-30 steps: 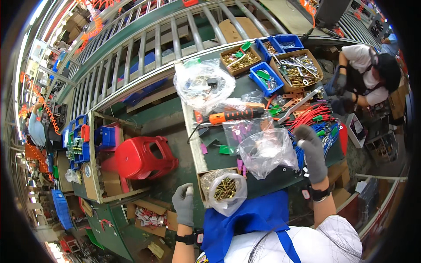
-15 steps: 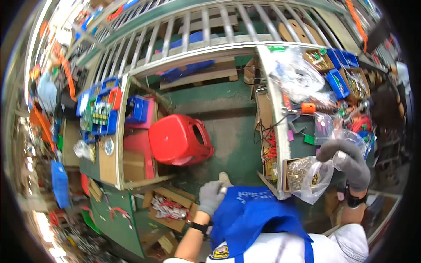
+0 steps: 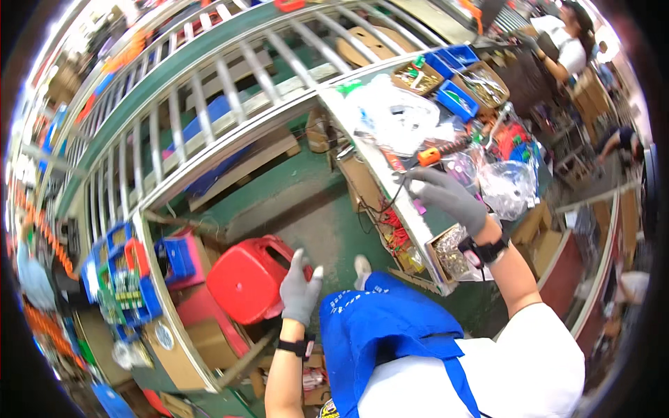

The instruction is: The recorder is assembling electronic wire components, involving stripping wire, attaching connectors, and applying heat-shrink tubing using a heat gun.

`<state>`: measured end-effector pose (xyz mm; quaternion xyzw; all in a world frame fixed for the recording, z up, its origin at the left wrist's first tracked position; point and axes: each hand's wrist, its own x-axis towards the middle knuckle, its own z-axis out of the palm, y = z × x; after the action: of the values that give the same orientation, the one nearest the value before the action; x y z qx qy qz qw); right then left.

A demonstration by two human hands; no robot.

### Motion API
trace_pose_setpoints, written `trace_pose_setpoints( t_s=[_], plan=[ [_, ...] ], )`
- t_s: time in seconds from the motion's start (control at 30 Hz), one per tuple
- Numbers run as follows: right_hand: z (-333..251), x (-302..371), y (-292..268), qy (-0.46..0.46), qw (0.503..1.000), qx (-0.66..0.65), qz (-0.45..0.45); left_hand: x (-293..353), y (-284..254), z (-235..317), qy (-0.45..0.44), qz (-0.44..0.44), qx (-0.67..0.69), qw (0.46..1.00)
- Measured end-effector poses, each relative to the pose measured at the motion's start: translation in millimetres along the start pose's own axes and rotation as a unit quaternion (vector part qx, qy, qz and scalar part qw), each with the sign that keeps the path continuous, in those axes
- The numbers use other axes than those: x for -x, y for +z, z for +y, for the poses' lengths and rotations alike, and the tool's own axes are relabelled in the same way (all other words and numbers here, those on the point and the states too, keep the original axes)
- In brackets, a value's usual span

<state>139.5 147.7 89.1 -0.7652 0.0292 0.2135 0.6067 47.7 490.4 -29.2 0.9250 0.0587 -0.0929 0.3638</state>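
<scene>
My left hand (image 3: 298,291), in a grey glove with pale fingertips, is raised beside a red plastic stool (image 3: 240,282). Its fingers are apart and nothing is in it. Over the right-hand bench my right hand (image 3: 451,200), gloved the same way, reaches left with its fingers stretched out. Just beyond it lies an orange-and-black handheld tool (image 3: 431,155), with a dark cable (image 3: 385,207) hanging over the bench edge. Below my right wrist sits a carton of small metal parts (image 3: 449,249), partly covered by the arm. A clear plastic bag (image 3: 509,187) lies right of the hand.
At the bench's far end stand blue bins (image 3: 456,102) and cartons of small parts (image 3: 417,76). A roller conveyor (image 3: 217,97) runs across the back. Blue trays of parts (image 3: 125,285) stand on the left bench. Another person (image 3: 568,45) is at the far right.
My view has swung to the right. My right hand has moved from beside the bagged metal parts toward the bench's inner edge. My left hand has come up from my apron toward the stool.
</scene>
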Motion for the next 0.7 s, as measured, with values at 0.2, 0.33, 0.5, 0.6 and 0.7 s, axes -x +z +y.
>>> trace_pose_setpoints(
  t_s=[0.2, 0.33, 0.5, 0.6, 0.7],
  plan=[
    [69.7, -112.1, -84.5, -0.135, 0.876, 0.358, 0.295, -178.5, 38.9, 148.3, 0.281, -0.041, 0.029, 0.958],
    [76.0, -164.8, -84.3, 0.066, 0.821, 0.536, 0.185, -258.8, 81.6, 226.2, 0.412, -0.147, 0.035, 0.899],
    [111.0, -133.7, -50.7, 0.016, 0.775, 0.62, 0.119, -334.1, 137.8, 238.9, 0.425, -0.201, -0.308, 0.827],
    [110.2, -129.0, -71.2, 0.025, 0.798, 0.543, 0.26, -363.4, 158.6, 232.0, 0.455, -0.162, -0.328, 0.811],
    [134.5, -134.0, -75.0, 0.151, 0.767, 0.529, 0.331, -364.4, 168.8, 256.0, 0.478, -0.216, -0.365, 0.77]
  ],
)
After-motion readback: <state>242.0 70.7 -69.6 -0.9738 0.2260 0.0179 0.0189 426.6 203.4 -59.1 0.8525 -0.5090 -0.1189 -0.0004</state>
